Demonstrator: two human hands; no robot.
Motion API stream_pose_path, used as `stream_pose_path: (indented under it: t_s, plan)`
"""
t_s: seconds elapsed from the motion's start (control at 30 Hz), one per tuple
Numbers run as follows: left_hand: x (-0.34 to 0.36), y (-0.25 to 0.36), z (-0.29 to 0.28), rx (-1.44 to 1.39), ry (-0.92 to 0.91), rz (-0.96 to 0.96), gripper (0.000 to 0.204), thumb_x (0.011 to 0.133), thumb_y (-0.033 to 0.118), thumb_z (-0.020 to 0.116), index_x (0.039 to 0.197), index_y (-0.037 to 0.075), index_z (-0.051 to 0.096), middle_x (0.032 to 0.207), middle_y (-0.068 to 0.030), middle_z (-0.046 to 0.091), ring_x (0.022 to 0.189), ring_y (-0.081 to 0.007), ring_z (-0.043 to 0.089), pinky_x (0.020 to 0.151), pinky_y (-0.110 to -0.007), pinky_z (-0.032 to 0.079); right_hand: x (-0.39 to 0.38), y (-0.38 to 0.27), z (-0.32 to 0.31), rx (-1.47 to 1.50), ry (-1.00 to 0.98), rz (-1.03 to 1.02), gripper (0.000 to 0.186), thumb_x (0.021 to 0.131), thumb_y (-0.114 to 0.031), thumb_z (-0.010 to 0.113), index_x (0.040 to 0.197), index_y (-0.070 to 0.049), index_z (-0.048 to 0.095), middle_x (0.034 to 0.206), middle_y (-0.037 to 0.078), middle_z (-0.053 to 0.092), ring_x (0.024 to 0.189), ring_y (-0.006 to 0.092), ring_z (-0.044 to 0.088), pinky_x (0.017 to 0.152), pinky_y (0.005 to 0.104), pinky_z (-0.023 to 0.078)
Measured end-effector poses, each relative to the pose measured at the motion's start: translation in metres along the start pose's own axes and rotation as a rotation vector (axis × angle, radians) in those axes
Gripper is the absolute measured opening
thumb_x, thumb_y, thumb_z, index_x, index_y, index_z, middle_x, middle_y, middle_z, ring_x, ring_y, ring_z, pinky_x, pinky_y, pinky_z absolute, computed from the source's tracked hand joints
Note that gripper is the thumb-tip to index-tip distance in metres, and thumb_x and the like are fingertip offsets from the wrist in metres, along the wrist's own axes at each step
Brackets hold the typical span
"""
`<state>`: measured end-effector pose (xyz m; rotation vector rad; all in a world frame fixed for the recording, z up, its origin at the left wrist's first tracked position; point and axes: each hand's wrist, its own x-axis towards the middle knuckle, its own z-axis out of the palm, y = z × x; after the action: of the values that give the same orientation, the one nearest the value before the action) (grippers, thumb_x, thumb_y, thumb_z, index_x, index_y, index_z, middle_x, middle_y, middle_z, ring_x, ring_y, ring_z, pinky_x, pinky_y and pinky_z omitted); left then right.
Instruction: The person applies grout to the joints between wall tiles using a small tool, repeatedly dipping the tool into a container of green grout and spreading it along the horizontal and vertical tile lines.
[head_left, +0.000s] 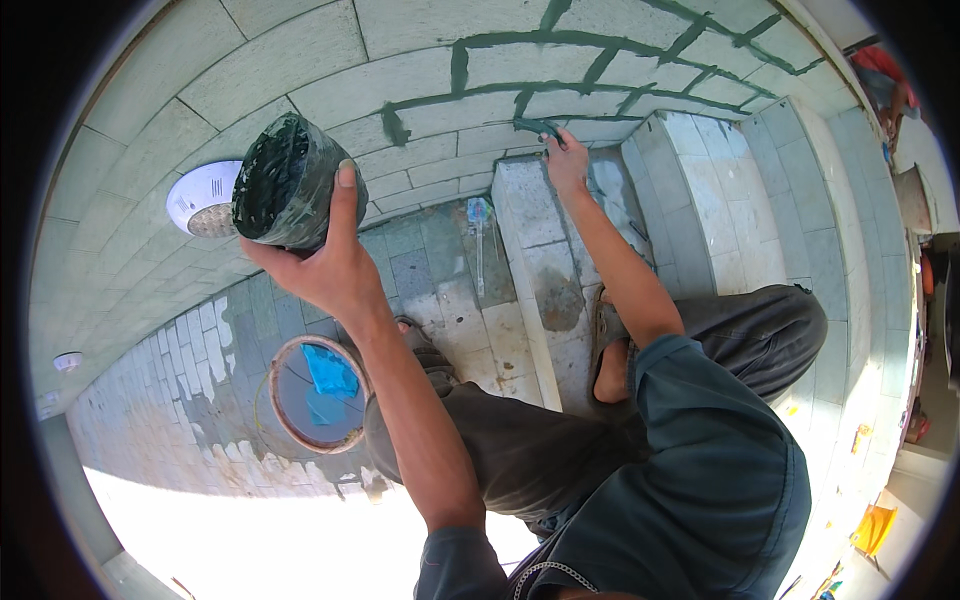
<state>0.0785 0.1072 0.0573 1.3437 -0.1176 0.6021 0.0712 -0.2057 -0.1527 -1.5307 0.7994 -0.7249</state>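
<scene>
My left grip (pixel 328 275) is closed around a tub (pixel 319 175) of green paste (pixel 270 170). My right grip (pixel 568 165) pinches a little green tool (pixel 538 127) by the wall (pixel 420 75), its long side pointing left, toward the tub's side.

Tub (pixel 322 190): round, smeared dark green, mouth tipped leftward, green paste inside, held aloft | Spreader (pixel 538 127): small, green, at tiled wall, contact unclear | Tiled wall (pixel 425 75): pale, thick green bands along some joints, others bare
</scene>
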Motion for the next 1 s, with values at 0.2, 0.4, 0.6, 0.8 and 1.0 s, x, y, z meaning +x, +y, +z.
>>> stream_pose_path:
  t_s: [0.2,0.4,0.6,0.8,1.0]
  plan:
    - [0.0,-0.001,0.0,-0.006,0.005,0.016,0.071,0.07,0.01,0.088,0.126,-0.003,0.046,0.12,-0.0149,0.055,0.109,-0.0215,0.057,0.093,-0.032,0.049,0.014,0.019,-0.042,-0.152,0.44,-0.143,0.022,0.09,-0.016,0.067,0.107,-0.002,0.068,0.067,0.008,0.063,0.054,0.0169,0.058,0.052,0.0335,0.045]
    - [0.003,0.0,-0.008,-0.042,0.022,0.008,0.073,0.07,0.011,0.088,0.127,-0.003,0.045,0.122,-0.0157,0.054,0.11,-0.0223,0.057,0.094,-0.032,0.05,-0.012,0.016,0.009,-0.097,0.383,-0.039,0.021,0.089,-0.015,0.067,0.103,0.0,0.067,0.072,0.012,0.065,0.061,0.021,0.06,0.06,0.0358,0.047]
    - [0.001,-0.005,-0.003,-0.018,0.007,-0.014,0.073,0.07,0.009,0.088,0.128,-0.003,0.045,0.122,-0.0158,0.054,0.11,-0.0232,0.057,0.094,-0.032,0.05,-0.042,0.006,0.072,0.058,0.297,-0.097,0.022,0.087,-0.013,0.069,0.105,0.001,0.068,0.079,0.013,0.069,0.066,0.0177,0.059,0.066,0.0341,0.048]
    - [-0.001,0.0,0.001,-0.03,-0.001,-0.007,0.072,0.071,0.007,0.087,0.128,-0.003,0.045,0.122,-0.0153,0.054,0.11,-0.0228,0.057,0.093,-0.032,0.05,-0.075,0.01,0.088,-0.048,0.043,-0.046,0.023,0.088,-0.014,0.067,0.107,-0.002,0.068,0.069,0.008,0.063,0.062,0.0137,0.054,0.06,0.033,0.045]
    - [0.002,-0.002,-0.005,0.014,0.007,0.012,0.072,0.071,0.009,0.088,0.128,-0.002,0.045,0.122,-0.0147,0.054,0.11,-0.0222,0.056,0.095,-0.033,0.048,-0.082,0.006,0.074,-0.063,-0.177,0.015,0.024,0.088,-0.018,0.068,0.109,-0.006,0.069,0.062,0.003,0.057,0.054,0.011,0.049,0.052,0.0315,0.041]
